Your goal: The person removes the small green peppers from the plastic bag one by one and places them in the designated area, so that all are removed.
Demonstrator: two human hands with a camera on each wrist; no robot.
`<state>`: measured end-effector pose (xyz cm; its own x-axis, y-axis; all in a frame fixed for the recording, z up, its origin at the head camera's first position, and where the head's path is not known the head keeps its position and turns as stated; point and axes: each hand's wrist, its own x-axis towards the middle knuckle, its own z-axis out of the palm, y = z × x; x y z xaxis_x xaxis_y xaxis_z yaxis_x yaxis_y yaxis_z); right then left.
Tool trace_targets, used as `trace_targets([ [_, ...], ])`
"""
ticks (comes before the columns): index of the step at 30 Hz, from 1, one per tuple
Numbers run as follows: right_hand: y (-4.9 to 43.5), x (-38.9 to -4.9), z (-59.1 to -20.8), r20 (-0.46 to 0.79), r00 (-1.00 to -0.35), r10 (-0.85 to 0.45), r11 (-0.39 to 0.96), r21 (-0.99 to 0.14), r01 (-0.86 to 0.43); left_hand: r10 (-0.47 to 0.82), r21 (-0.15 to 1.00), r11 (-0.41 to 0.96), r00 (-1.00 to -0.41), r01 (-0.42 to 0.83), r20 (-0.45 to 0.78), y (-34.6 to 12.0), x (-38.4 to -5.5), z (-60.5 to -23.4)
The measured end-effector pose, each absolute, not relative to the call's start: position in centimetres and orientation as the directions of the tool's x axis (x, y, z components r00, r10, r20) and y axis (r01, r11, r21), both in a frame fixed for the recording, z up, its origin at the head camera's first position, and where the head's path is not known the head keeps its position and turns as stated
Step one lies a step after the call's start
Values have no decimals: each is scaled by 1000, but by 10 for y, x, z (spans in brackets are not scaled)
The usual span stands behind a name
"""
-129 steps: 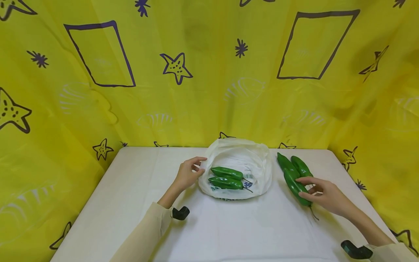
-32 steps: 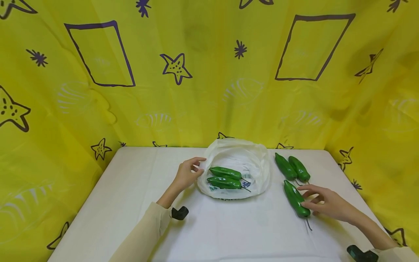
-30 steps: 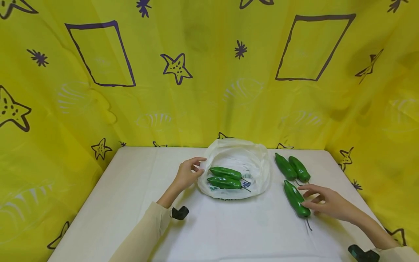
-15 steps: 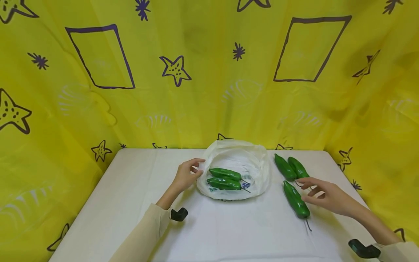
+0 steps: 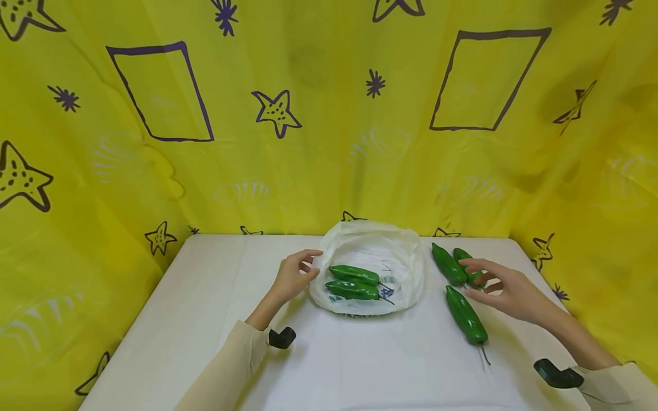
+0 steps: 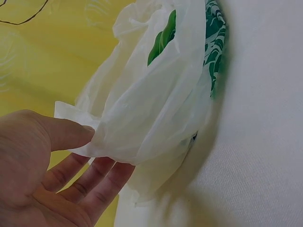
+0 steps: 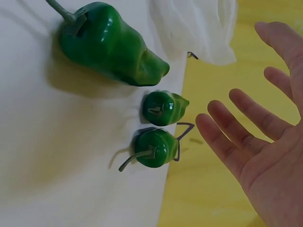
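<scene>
Inside white bag [image 5: 417,268], two peppers [image 5: 352,290], both green

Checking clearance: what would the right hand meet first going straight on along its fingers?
Likely the left far pepper, just past the right hand in the head view; the hand's height is unclear, so it may pass above, toward the plastic bag.

Left grip [image 5: 293,277]: thumb and fingers pinch left edge of plastic bag [image 5: 413,279]. Left forearm [image 5: 226,365]: extends toward bag from near left side, pale sleeve. Right grip [image 5: 511,294]: hovers right of bag, well apart; fingers extended, spread. Right forearm [image 5: 576,334]: slants toward bag from near right. Black device [image 5: 282,337] at each wrist.
</scene>
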<state>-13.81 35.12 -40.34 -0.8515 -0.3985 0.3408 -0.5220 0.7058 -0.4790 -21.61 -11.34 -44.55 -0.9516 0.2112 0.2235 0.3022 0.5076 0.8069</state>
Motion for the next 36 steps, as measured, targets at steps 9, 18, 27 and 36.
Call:
trace_targets([
  [9,342,-145,-399,341,-844,-414,710,-459,-534,203,818,495,-954,293,219,-115,-215,-447],
  [18,329,-154,-390,342,-825,-451,688,-456,-565,208,814,494,-951,305,231,-114,-216,-449],
  [27,314,-164,-383,317,-811,-491,675,-450,-584,212,806,495,-945,324,249,-114,-217,-450],
  [36,295,-178,-371,252,-809,-531,656,-482,-581,226,798,502,-942,332,250,-114,-217,-449],
])
